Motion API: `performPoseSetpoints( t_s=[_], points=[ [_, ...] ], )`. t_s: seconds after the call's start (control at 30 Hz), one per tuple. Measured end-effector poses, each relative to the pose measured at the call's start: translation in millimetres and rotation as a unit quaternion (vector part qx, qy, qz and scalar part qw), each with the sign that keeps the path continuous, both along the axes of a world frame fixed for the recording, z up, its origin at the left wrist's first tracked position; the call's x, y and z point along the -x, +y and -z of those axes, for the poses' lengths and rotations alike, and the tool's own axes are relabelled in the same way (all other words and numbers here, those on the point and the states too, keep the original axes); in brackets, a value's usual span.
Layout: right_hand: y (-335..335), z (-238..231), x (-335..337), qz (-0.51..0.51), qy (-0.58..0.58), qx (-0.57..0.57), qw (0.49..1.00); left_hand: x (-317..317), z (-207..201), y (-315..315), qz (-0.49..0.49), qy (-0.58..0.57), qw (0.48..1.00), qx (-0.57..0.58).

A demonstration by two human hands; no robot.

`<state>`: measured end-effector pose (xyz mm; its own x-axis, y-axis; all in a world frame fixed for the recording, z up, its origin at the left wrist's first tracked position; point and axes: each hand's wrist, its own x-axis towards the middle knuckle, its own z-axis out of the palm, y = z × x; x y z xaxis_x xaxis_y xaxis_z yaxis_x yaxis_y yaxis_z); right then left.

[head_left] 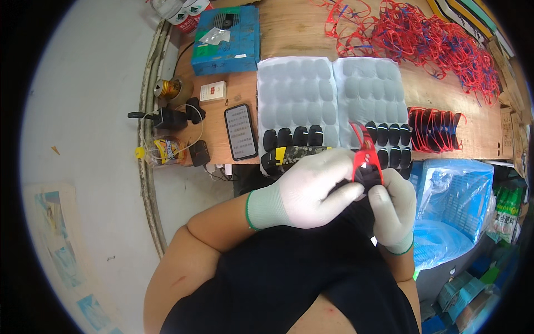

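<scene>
Both my hands wear white gloves with green-edged cuffs. My left hand (317, 192) and my right hand (394, 209) meet in front of my chest, each closed on a red glasses frame (367, 146). A dark lens shows at its lower part, between my thumbs; fingers cover the rest. Just beyond my hands lie two white padded sheets (297, 94) with rows of oval hollows. Black lenses (300, 135) with small white marks sit in their nearer rows. Partly behind my left hand is a yellow-and-black patterned object (295, 156) whose kind I cannot make out.
Tangled red frames (428, 42) pile at the far right, with a row of frames with dark lenses (436, 129) nearer. A blue basket lined with plastic (453, 195) stands at right. Leftward are a phone (241, 132), a blue box (225, 44), a can (166, 88) and cables.
</scene>
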<state>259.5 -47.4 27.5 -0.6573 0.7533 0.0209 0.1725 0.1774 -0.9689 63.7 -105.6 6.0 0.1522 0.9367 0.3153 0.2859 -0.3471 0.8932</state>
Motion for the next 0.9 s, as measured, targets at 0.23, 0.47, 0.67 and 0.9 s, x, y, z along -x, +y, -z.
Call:
performPoseSetpoints(
  t_s=[0.23,0.47,0.67,0.9],
  points=[
    [-1,24,-3,0.018,0.049,0.085,0.995,1,-1,6,0.023,0.07,0.995,-0.071],
    [20,30,-5,-0.127,0.131,0.029,0.983,17,-12,18,0.074,0.076,0.993,-0.049],
    [32,52,-10,-0.044,0.192,-0.019,0.98,8,-16,51,0.089,0.069,0.994,0.014],
    [88,72,-67,0.145,0.085,-0.225,0.96,14,32,114,0.071,0.163,0.975,0.132]
  ],
)
